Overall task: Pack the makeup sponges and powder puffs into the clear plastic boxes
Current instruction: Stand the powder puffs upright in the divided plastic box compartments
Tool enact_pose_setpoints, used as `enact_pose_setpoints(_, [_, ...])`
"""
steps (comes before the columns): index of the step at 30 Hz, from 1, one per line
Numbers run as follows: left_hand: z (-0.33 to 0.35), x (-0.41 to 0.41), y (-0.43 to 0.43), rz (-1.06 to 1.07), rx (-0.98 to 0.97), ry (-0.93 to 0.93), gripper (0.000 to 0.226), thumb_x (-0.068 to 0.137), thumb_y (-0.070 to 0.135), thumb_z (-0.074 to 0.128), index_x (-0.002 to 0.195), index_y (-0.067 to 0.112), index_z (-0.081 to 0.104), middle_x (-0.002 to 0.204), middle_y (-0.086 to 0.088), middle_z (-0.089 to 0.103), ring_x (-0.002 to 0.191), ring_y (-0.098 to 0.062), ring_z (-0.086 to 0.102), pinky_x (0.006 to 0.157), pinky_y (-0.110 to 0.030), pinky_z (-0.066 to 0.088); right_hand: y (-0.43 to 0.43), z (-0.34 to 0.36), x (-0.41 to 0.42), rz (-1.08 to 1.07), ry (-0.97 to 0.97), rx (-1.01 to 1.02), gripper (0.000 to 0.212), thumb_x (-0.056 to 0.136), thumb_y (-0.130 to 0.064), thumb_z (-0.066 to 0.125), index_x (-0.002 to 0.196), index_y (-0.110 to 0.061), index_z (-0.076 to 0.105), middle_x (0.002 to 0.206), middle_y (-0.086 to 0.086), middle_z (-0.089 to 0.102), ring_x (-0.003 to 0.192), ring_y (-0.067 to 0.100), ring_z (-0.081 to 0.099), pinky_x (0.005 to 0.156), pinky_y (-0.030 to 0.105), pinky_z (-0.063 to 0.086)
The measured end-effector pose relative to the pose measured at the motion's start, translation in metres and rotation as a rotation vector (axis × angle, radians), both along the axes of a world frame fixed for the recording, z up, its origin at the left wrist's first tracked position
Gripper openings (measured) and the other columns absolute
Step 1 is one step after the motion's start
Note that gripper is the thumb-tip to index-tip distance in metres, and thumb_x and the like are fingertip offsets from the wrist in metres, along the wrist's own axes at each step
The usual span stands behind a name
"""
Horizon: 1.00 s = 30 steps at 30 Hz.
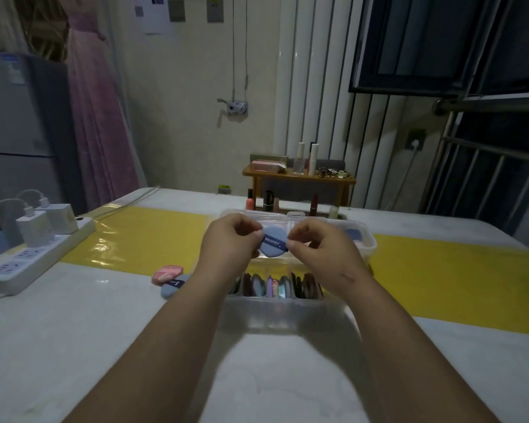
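head, two hands (229,242) (321,248), one held puff (274,243)

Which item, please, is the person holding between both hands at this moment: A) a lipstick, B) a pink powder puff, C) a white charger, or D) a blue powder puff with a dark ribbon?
D: the left hand and the right hand each pinch one side of the blue powder puff, with its dark ribbon running between their fingertips.

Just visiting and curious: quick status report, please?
Left hand, right hand: both pinching blue puff above clear boxes. Pink puff, second blue puff loose on table. Nothing blocking.
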<state>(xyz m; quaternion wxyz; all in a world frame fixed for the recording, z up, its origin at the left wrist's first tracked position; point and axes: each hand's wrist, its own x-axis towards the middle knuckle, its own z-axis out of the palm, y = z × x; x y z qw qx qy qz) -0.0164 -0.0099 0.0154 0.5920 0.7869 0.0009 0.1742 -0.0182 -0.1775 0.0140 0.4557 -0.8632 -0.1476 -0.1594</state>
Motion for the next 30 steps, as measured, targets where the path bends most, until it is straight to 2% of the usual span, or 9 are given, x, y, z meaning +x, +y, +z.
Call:
enact_pose_setpoints(7, [-0.001,0.005,-0.025,-0.096,-0.021,0.1,0.004,0.091,0.009,0.066,0.09,0.013,0.066,0.086,-0.009,0.07,0.078,-0.023,0.071,0.076,-0.041,0.062,-0.015,0.008,0.0,-0.05,0.001,0.086,0.015,0.086,-0.012,0.07,0.079,-0.024,0.066,0.079,-0.008,0.066,0.077,0.008,0.062,0.064,0.019,0.045])
enact_pose_setpoints(10, [-0.002,0.005,-0.034,-0.116,0.08,0.097,0.002,0.092,0.015,0.067,0.093,0.015,0.067,0.084,-0.003,0.069,0.073,-0.016,0.068,0.065,-0.031,0.06,-0.021,0.012,-0.001,-0.111,0.004,0.078,0.016,0.081,-0.006,0.068,0.075,-0.021,0.068,0.073,-0.008,0.064,0.071,0.005,0.059,0.059,0.017,0.043])
enact_pose_setpoints(13, [-0.002,0.004,-0.042,-0.116,0.22,0.063,0.001,0.09,0.024,0.069,0.09,0.024,0.068,0.085,0.006,0.067,0.074,-0.01,0.061,0.055,-0.02,0.045,-0.026,0.016,-0.002,-0.168,-0.003,0.071,0.015,0.076,-0.006,0.066,0.068,-0.018,0.067,0.067,-0.005,0.063,0.066,0.009,0.057,0.058,0.024,0.045])
enact_pose_setpoints(17, [-0.003,0.002,-0.05,-0.192,0.322,0.071,0.003,0.09,0.024,0.07,0.089,0.026,0.069,0.089,0.007,0.069,0.085,-0.011,0.064,0.066,-0.022,0.049,-0.028,0.02,-0.005,-0.222,-0.011,0.039,0.013,0.072,-0.009,0.068,0.063,-0.016,0.062,0.063,-0.002,0.058,0.061,0.011,0.051,0.054,0.026,0.039])
enact_pose_setpoints(20, [-0.002,0.001,-0.056,-0.227,0.456,0.073,0.012,0.091,0.024,0.068,0.102,0.024,0.071,0.097,0.006,0.071,0.089,-0.009,0.063,0.078,-0.024,0.053,-0.03,0.021,-0.006,-0.247,0.03,-0.046,0.013,0.071,-0.011,0.069,0.062,-0.015,0.061,0.064,0.0,0.059,0.06,0.013,0.051,0.053,0.024,0.037])
enact_pose_setpoints(24, [-0.003,-0.001,-0.06,-0.26,0.557,0.082,0.021,0.092,0.03,0.067,0.112,0.026,0.07,0.105,0.007,0.071,0.091,-0.008,0.063,0.073,-0.021,0.049,-0.031,0.025,-0.006,-0.274,0.133,-0.183,0.013,0.07,-0.015,0.07,0.062,-0.015,0.06,0.063,0.001,0.06,0.058,0.014,0.054,0.052,0.024,0.038])
enact_pose_setpoints(26, [-0.003,-0.001,-0.061,-0.254,0.611,0.095,0.021,0.094,0.024,0.064,0.115,0.026,0.069,0.111,0.006,0.07,0.095,-0.01,0.062,0.074,-0.022,0.048,-0.03,0.026,-0.006,-0.264,0.203,-0.282,0.011,0.075,-0.016,0.07,0.066,-0.016,0.063,0.065,0.001,0.063,0.056,0.01,0.056,0.051,0.022,0.039])
enact_pose_setpoints(29, [-0.001,-0.001,-0.062,-0.234,0.705,0.12,0.034,0.095,0.006,0.058,0.122,0.025,0.066,0.122,0.003,0.066,0.106,-0.014,0.061,0.089,-0.028,0.052,-0.027,0.024,-0.005,-0.242,0.268,-0.393,0.001,0.079,-0.015,0.07,0.079,-0.015,0.071,0.077,0.003,0.069,0.069,0.013,0.061,0.056,0.023,0.045])
enact_pose_setpoints(30, [-0.001,-0.001,-0.062,-0.222,0.721,0.111,0.038,0.094,0.002,0.058,0.123,0.025,0.066,0.122,0.002,0.065,0.107,-0.015,0.061,0.091,-0.029,0.052,-0.027,0.022,-0.004,-0.234,0.285,-0.411,0.005,0.079,-0.014,0.07,0.082,-0.014,0.073,0.08,0.003,0.07,0.072,0.014,0.062,0.059,0.023,0.048])
